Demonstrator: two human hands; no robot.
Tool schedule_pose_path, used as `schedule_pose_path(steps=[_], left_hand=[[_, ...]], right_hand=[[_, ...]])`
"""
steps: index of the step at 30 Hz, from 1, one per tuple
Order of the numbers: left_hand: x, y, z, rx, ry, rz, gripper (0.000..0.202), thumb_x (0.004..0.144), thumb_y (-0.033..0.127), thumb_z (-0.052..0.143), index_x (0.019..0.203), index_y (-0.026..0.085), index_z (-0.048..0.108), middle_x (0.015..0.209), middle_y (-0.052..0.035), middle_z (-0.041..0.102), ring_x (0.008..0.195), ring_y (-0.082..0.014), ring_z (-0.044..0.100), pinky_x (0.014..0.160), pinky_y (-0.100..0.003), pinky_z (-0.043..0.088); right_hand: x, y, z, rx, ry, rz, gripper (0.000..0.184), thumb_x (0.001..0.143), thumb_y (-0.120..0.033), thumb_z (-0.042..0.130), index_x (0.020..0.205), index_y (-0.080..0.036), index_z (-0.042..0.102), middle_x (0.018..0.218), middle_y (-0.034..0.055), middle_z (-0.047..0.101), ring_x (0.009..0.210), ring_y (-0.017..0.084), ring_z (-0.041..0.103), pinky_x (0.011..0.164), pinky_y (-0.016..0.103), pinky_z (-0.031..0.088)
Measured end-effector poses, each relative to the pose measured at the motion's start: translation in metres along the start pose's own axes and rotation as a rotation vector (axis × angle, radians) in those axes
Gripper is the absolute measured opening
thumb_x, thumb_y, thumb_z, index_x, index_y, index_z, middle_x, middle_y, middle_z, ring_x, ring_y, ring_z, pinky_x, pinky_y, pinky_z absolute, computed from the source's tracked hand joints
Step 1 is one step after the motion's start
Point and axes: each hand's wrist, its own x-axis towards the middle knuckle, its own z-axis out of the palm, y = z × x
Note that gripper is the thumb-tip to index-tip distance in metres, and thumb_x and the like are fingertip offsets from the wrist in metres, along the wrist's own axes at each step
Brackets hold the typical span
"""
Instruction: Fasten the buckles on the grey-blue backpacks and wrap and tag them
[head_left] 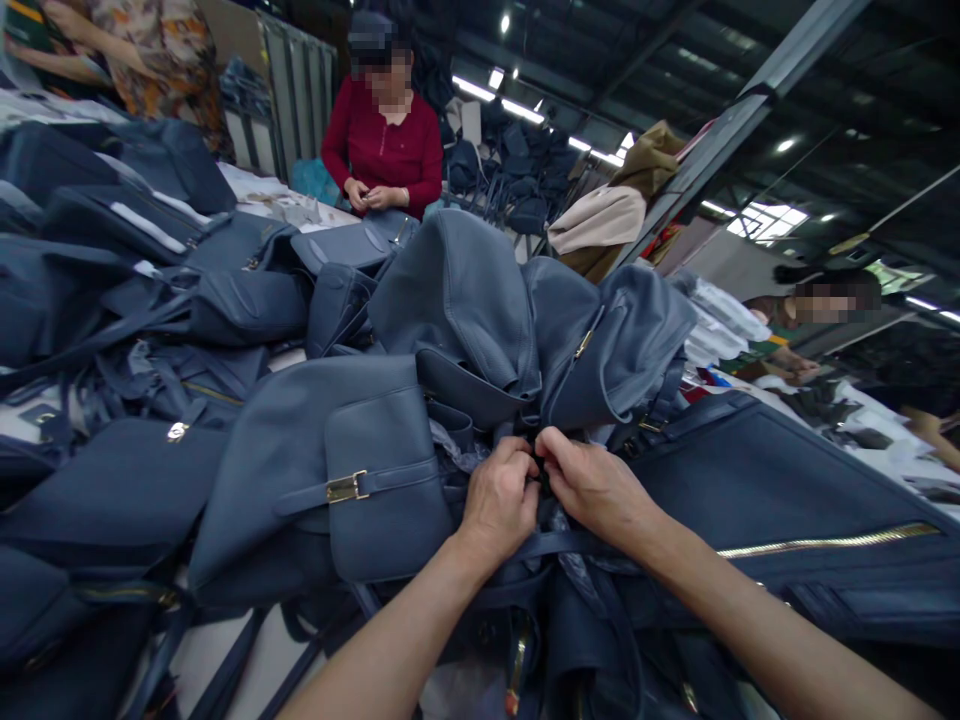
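Observation:
A navy blue leather backpack (480,330) lies on top of a heap of the same bags in front of me. My left hand (501,500) and my right hand (592,485) meet at its middle, fingers curled and pinched together on a small dark part of the bag that I cannot make out, perhaps a strap or cord. To the left of my hands lies a flap pocket with a gold buckle (346,487). A gold zip (825,543) runs along a flat bag under my right forearm.
Several more navy bags (112,260) cover the table to the left. A person in a red top (386,150) works across the table. Another person (817,310) sits at the right, and a third in a patterned top (150,60) stands at the far left.

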Motion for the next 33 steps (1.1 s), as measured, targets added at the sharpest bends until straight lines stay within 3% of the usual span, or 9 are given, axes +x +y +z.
schedule_pose_path(steps=[8,13,21,29,33], left_hand=[[0.001,-0.002,0.002,0.081,-0.024,-0.008,0.016,0.075,0.008,0.053,0.086,0.02,0.053,0.111,-0.0052,0.059,0.092,-0.0199,0.06,0.08,-0.032,0.051],[0.0,-0.002,0.0,0.07,-0.028,-0.005,0.016,0.075,0.007,0.052,0.085,0.021,0.053,0.113,-0.0052,0.059,0.096,-0.0199,0.06,0.082,-0.031,0.051],[0.006,0.003,-0.001,0.159,-0.084,-0.053,0.015,0.074,0.01,0.054,0.085,0.02,0.056,0.102,-0.004,0.059,0.086,-0.019,0.06,0.073,-0.029,0.051],[0.018,0.003,-0.016,0.145,-0.237,-0.024,0.011,0.081,0.012,0.053,0.08,0.021,0.059,0.104,-0.0016,0.057,0.089,-0.0168,0.06,0.078,-0.028,0.052],[0.022,0.008,-0.015,0.205,-0.242,-0.047,0.012,0.083,0.012,0.052,0.081,0.02,0.06,0.099,-0.004,0.056,0.084,-0.0191,0.058,0.076,-0.032,0.053]], right_hand=[[0.011,0.004,-0.012,0.098,-0.098,-0.058,0.023,0.081,-0.008,0.049,0.1,-0.021,0.051,0.077,-0.001,0.066,0.071,0.016,0.064,0.062,0.024,0.038],[0.015,-0.007,-0.021,-0.107,-0.128,-0.028,0.021,0.081,-0.009,0.051,0.098,-0.02,0.055,0.077,0.0005,0.069,0.069,0.017,0.064,0.056,0.025,0.031],[0.016,-0.016,-0.015,-0.182,-0.133,-0.017,0.023,0.077,-0.005,0.05,0.098,-0.016,0.053,0.078,0.0087,0.071,0.07,0.022,0.067,0.055,0.028,0.028],[0.015,0.0,-0.01,-0.066,-0.086,-0.076,0.023,0.079,-0.008,0.047,0.098,-0.019,0.05,0.069,0.0001,0.064,0.064,0.017,0.062,0.056,0.024,0.031],[0.012,0.0,-0.011,-0.112,-0.079,-0.067,0.018,0.084,-0.012,0.046,0.1,-0.019,0.05,0.07,0.0016,0.065,0.064,0.018,0.063,0.054,0.026,0.029]])
